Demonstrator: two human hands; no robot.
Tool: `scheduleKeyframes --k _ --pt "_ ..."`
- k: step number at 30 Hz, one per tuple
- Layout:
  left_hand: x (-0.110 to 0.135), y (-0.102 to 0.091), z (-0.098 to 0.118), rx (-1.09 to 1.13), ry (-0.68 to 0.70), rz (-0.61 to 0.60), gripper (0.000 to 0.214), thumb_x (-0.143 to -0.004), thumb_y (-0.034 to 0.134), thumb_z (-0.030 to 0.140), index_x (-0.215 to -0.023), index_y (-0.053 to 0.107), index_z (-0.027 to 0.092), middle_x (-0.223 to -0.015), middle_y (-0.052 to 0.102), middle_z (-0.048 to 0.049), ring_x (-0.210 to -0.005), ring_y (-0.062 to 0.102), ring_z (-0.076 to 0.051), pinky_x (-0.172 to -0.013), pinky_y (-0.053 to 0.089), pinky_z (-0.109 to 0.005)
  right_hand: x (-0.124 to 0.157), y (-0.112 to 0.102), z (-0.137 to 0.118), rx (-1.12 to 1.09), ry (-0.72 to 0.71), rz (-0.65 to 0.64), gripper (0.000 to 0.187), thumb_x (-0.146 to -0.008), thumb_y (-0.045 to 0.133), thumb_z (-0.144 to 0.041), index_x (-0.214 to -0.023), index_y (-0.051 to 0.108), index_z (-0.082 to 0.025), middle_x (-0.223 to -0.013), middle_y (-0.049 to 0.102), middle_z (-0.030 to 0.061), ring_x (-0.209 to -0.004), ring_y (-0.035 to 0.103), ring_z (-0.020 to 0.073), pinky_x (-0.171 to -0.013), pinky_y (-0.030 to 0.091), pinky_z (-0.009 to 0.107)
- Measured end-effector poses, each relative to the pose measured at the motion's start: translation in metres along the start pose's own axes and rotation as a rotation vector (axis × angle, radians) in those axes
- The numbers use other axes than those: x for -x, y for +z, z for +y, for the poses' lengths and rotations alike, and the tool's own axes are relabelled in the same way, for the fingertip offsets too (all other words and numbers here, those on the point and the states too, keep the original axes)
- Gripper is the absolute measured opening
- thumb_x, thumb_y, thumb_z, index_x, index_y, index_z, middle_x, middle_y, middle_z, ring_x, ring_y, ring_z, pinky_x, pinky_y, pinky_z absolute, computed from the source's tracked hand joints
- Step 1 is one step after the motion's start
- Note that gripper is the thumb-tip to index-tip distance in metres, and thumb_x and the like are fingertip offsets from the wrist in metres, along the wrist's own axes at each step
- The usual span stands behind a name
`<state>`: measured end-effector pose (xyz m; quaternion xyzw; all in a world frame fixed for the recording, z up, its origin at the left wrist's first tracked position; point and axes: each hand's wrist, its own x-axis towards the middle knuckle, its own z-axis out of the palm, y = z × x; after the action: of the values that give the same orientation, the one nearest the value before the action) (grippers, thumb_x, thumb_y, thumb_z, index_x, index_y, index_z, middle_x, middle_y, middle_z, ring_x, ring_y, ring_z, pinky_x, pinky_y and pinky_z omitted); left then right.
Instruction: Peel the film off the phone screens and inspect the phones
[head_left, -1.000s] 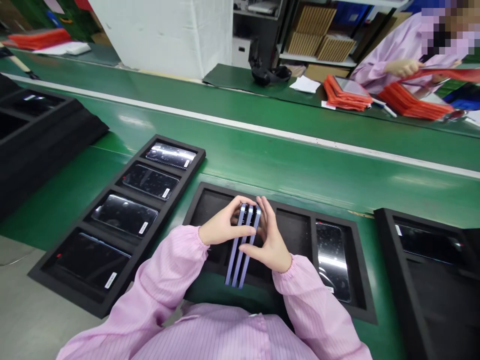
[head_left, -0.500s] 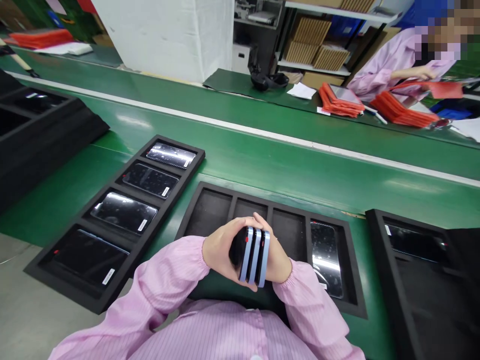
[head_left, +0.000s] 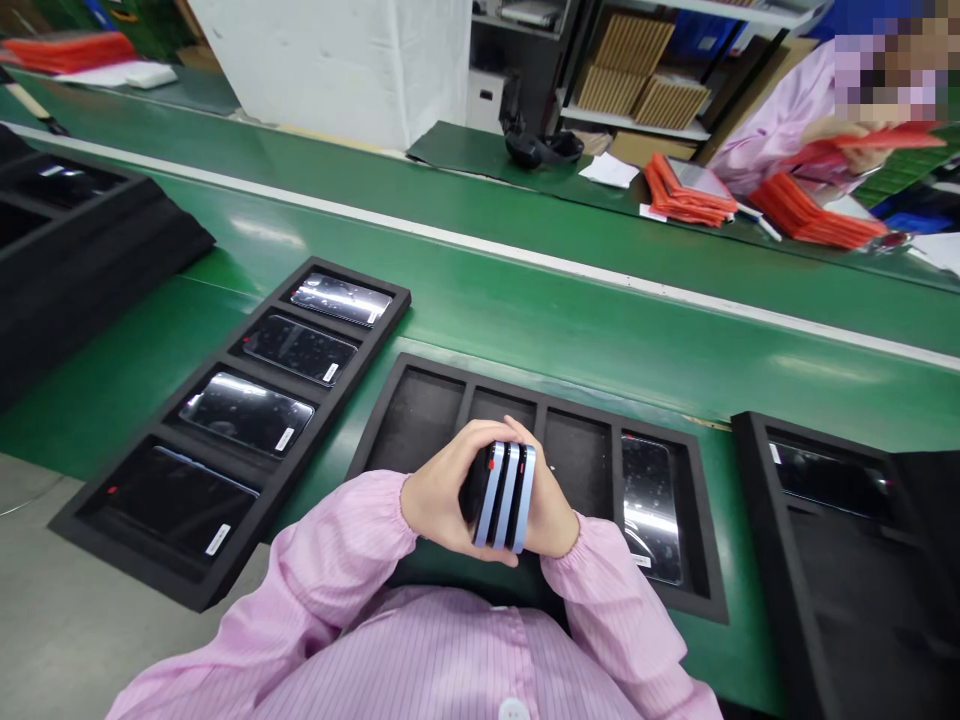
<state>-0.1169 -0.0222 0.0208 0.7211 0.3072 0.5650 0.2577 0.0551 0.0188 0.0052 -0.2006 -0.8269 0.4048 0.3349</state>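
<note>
Between my two hands is a stack of three phones (head_left: 507, 497), stood on edge, with pale blue sides and small red marks at the upper ends. My left hand (head_left: 442, 490) is wrapped round the stack from the left, and my right hand (head_left: 549, 505) presses it from the right. Beneath them lies a black foam tray (head_left: 427, 365) with bare compartments and one glossy phone (head_left: 649, 510) in its right-hand slot. Another black foam tray (head_left: 199, 590), to the left, carries several phones with white labels.
At the right stands a further black tray (head_left: 757, 520) with a phone (head_left: 832, 480) in its upper slot. More black trays (head_left: 161, 250) are at far left. Across the green bench (head_left: 525, 310), a co-worker in a pink sleeve (head_left: 780, 110) handles red sheets near red stacks (head_left: 686, 190).
Both hands still hold the stack, which sits slightly higher in view. The whole scene has shifted a little with my head. The co-worker's hands and a red sheet have moved.
</note>
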Motion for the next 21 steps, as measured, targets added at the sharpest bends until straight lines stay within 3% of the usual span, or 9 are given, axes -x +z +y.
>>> scheduleKeyframes --k 6,10,13,15,17,19,21 --pt "0.001 0.002 0.002 0.047 0.033 -0.008 0.104 -0.050 0.088 0.053 -0.135 0.037 0.022 -0.123 0.053 -0.0166 -0.116 0.055 -0.033 -0.099 0.047 -0.048 0.003 0.004 -0.001 -0.006 -0.035 -0.003 0.108 -0.071 0.079 -0.049 -0.153 0.011 -0.031 -0.148 0.034 0.0127 -0.133 0.042 0.0343 -0.111 0.039 0.053" --pt "0.005 0.005 0.005 0.052 0.076 0.007 0.102 -0.053 0.085 0.056 -0.136 0.037 0.022 -0.123 0.056 -0.0163 -0.115 0.057 -0.032 -0.100 0.047 -0.048 0.005 -0.001 -0.003 -0.005 -0.034 -0.077 0.116 -0.070 0.081 -0.045 -0.154 0.002 -0.031 -0.150 0.031 0.0137 -0.137 0.038 0.0341 -0.114 0.034 0.055" --pt "0.011 0.006 0.006 -0.006 0.143 0.036 0.094 -0.059 0.082 0.054 -0.135 0.039 0.020 -0.117 0.060 -0.0164 -0.110 0.061 -0.031 -0.098 0.049 -0.047 0.007 -0.016 0.002 -0.183 0.011 -0.240 0.115 -0.066 0.083 -0.047 -0.154 0.011 -0.028 -0.154 0.026 0.0137 -0.141 0.031 0.0331 -0.117 0.025 0.054" --pt "0.016 0.005 0.006 -0.075 0.244 0.015 0.081 -0.068 0.078 0.047 -0.134 0.041 0.018 -0.115 0.062 -0.0178 -0.110 0.062 -0.030 -0.096 0.051 -0.046 0.007 -0.025 0.008 -0.426 0.141 -0.267 0.105 -0.071 0.076 -0.056 -0.153 0.017 -0.028 -0.156 0.024 0.0124 -0.144 0.025 0.0310 -0.117 0.024 0.053" --pt "0.017 0.006 0.006 -0.136 0.316 -0.135 0.052 -0.078 0.070 0.036 -0.124 0.051 0.023 -0.111 0.067 -0.0140 -0.108 0.064 -0.027 -0.094 0.053 -0.043 0.006 -0.030 0.013 -0.632 0.372 -0.159 0.091 -0.080 0.065 -0.060 -0.152 0.019 -0.030 -0.154 0.030 0.0117 -0.142 0.030 0.0277 -0.113 0.032 0.052" --pt "0.015 0.010 0.005 -0.163 0.311 -0.375 0.019 -0.083 0.063 0.030 -0.102 0.062 0.030 -0.102 0.072 -0.0047 -0.099 0.068 -0.021 -0.090 0.055 -0.036 0.002 -0.029 0.012 -0.788 0.594 -0.085 0.085 -0.084 0.061 -0.059 -0.151 0.018 -0.031 -0.146 0.041 0.0125 -0.133 0.045 0.0268 -0.104 0.043 0.049" --pt "0.009 0.018 0.004 -0.164 0.316 -0.568 0.005 -0.084 0.062 0.033 -0.084 0.066 0.033 -0.093 0.074 0.0037 -0.089 0.070 -0.016 -0.081 0.057 -0.028 -0.006 -0.024 0.004 -0.949 0.731 -0.146 0.087 -0.082 0.065 -0.057 -0.150 0.020 -0.029 -0.136 0.051 0.0127 -0.117 0.058 0.0263 -0.095 0.049 0.044"
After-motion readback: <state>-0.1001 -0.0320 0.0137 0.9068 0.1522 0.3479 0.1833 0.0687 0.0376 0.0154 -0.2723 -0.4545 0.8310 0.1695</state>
